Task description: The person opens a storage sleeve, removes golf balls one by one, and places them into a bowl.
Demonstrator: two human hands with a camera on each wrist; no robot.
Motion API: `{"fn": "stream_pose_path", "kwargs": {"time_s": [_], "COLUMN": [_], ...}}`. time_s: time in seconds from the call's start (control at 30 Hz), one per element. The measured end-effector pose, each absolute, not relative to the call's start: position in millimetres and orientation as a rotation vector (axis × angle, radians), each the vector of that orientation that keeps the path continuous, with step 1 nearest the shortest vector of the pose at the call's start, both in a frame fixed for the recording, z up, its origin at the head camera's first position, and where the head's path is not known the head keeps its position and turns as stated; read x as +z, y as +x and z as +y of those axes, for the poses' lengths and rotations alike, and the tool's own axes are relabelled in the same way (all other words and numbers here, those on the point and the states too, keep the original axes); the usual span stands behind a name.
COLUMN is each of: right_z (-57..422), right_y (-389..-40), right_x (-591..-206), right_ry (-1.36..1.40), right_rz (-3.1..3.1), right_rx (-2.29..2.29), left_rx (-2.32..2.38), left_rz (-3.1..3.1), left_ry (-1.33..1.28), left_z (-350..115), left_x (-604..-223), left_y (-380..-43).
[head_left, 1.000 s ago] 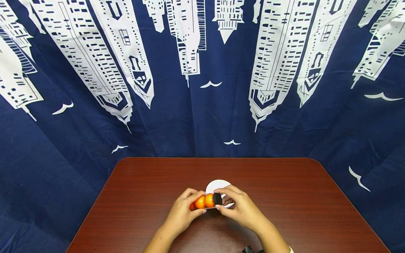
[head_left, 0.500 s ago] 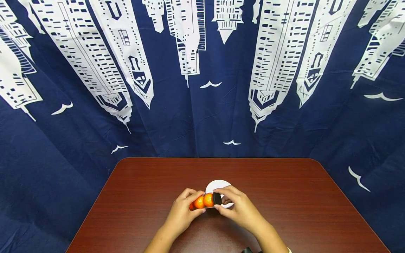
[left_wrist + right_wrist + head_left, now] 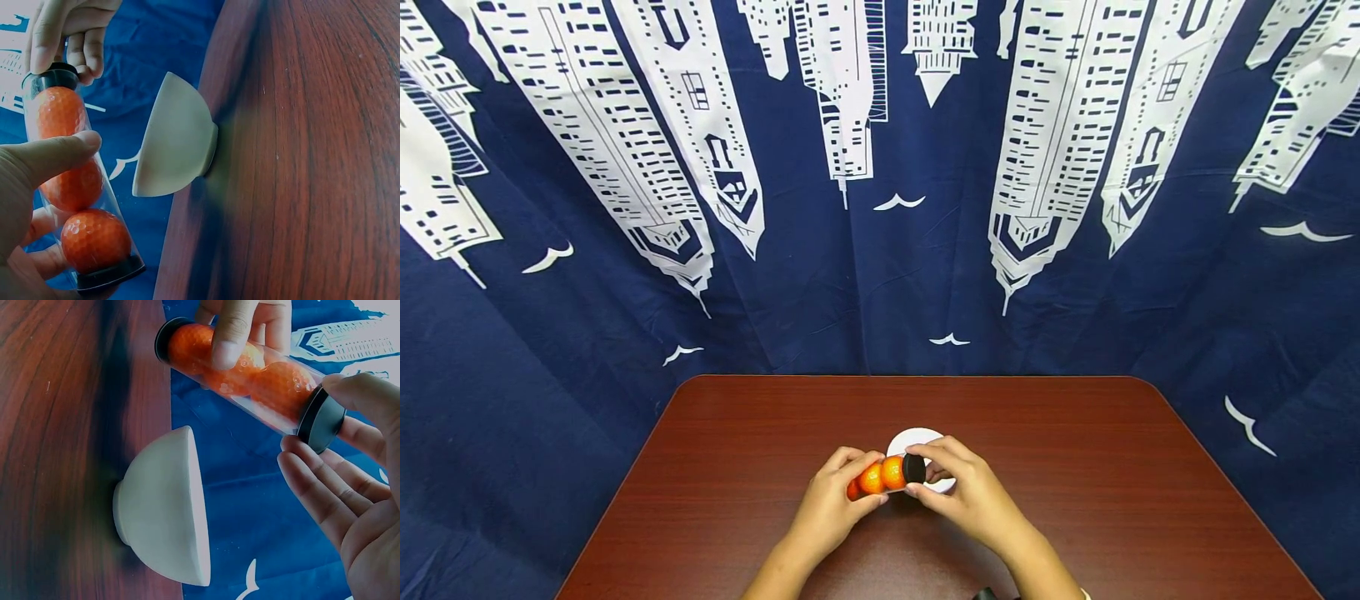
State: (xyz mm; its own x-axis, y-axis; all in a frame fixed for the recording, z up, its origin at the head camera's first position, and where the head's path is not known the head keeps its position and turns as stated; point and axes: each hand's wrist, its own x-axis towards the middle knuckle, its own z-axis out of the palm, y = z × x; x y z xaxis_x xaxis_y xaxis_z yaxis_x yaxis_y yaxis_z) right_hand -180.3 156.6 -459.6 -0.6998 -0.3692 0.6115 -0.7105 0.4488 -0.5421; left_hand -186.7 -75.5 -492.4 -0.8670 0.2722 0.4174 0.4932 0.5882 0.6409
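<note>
Held up between both hands is a clear tube (image 3: 94, 187) with three orange golf balls (image 3: 892, 472) inside. A black cap closes each end. My left hand (image 3: 832, 500) grips the tube's body, thumb on one side and fingers on the other. At the other end, my right hand (image 3: 970, 492) pinches the black cap (image 3: 320, 419) between thumb and fingertips. The cap sits on the tube end. Behind the hands, a white bowl (image 3: 162, 506) stands upright on the table, partly hidden by the right hand and the tube in the head view.
The reddish-brown wooden table (image 3: 737, 433) has rounded far corners. Beyond it hangs a dark blue cloth (image 3: 910, 275) printed with white buildings and birds. A small black object (image 3: 985, 594) shows at the bottom edge by the right forearm.
Both hands keep their hold on the tube. The capped end has shifted very slightly left and up in the head view; the bowl stays put.
</note>
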Motion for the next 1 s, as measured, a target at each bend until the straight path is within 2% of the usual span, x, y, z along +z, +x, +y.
{"fn": "stream_pose_path", "kwargs": {"time_s": [0.47,1.0], "right_z": [169.3,205.3], "right_y": [-185.4,-198.1], "right_x": [-459.0,-464.0], "right_ry": [0.897,0.587], "right_rz": [-2.3,-2.515], "right_rx": [1.234,1.12], "left_rx": [-1.274,-1.48], "left_rz": [-2.49,-2.484], "left_ry": [-0.556,-0.386], "left_z": [-75.8,-83.9], "left_x": [-496.0,-496.5], "left_y": [-189.7,-195.8]}}
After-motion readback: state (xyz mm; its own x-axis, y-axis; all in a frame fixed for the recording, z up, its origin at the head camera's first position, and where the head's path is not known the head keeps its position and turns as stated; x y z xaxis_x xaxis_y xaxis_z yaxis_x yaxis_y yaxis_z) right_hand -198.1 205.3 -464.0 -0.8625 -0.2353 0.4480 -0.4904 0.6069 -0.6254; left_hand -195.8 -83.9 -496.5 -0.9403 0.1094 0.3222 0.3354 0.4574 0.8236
